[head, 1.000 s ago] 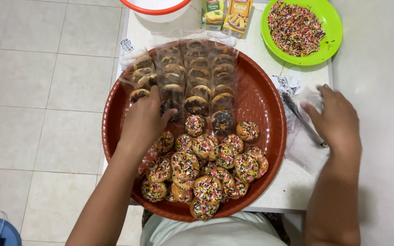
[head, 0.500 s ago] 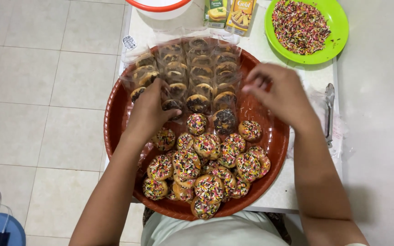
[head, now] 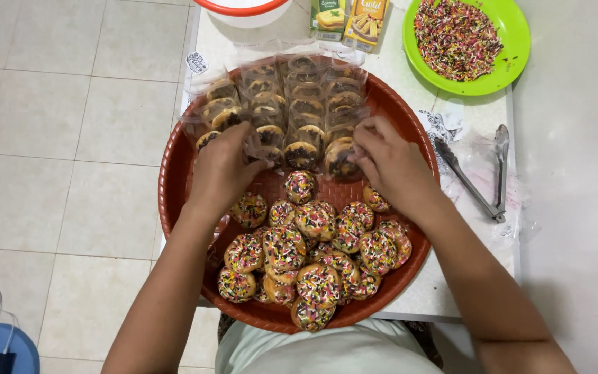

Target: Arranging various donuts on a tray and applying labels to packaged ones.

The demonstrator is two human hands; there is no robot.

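Clear plastic packs of chocolate-topped cookies (head: 292, 104), stacked in about four rows, lie across the upper half of the round red tray (head: 174, 201) at frame centre. The near ends of the rows sit mid-frame, touched by both hands. Wrapping is crinkled and glossy; cookies inside sit flat, dark tops up.

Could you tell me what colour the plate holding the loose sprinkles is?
Bright green round plate, head view.

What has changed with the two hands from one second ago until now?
The right hand moved left from beside the tongs onto the wrapped cookies in the round red tray. The left hand shifted slightly up to the wrappers. Sprinkled cookies and green plate stayed.
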